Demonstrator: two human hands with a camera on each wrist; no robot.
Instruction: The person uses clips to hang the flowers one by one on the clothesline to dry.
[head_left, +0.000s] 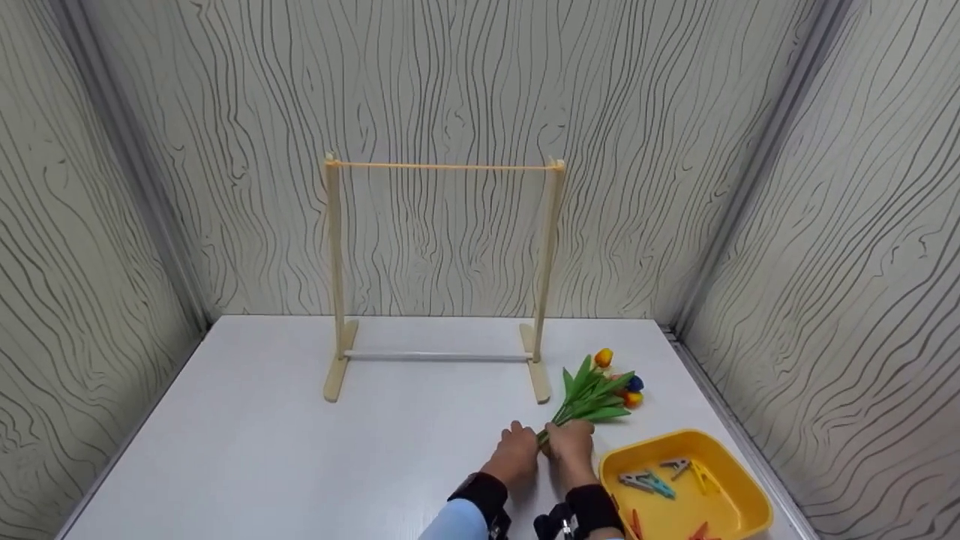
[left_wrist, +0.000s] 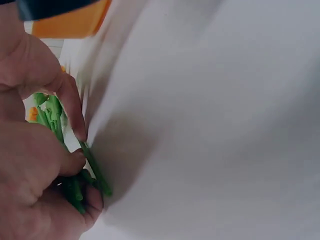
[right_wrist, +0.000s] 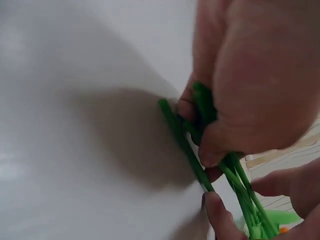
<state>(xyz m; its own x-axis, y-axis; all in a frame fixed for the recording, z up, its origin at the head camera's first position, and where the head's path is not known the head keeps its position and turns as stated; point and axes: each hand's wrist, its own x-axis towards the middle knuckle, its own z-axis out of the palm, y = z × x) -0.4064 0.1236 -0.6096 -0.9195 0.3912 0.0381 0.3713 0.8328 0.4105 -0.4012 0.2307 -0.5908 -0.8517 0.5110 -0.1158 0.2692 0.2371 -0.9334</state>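
Note:
A bunch of tulips [head_left: 596, 394] lies to the right of the wooden frame, its orange, red and blue heads pointing away from me. Near the cut ends, my left hand [head_left: 517, 450] grips the green stems [left_wrist: 77, 192], with thumb and fingers curled round them. My right hand [head_left: 571, 448] holds the stems closer to the leaves, thumb on one side and fingers on the other. One stem [right_wrist: 182, 142] stands a little apart from the rest, beside the left fingers. Both hands are low over the white table [head_left: 262, 450].
A yellow basket [head_left: 739, 480] with several clothespins [head_left: 637, 481] stands right of my right wrist. Behind the hands, a wooden frame [head_left: 550, 262] carries an orange string [head_left: 446, 166] between two posts. Patterned walls [head_left: 450, 90] enclose the table.

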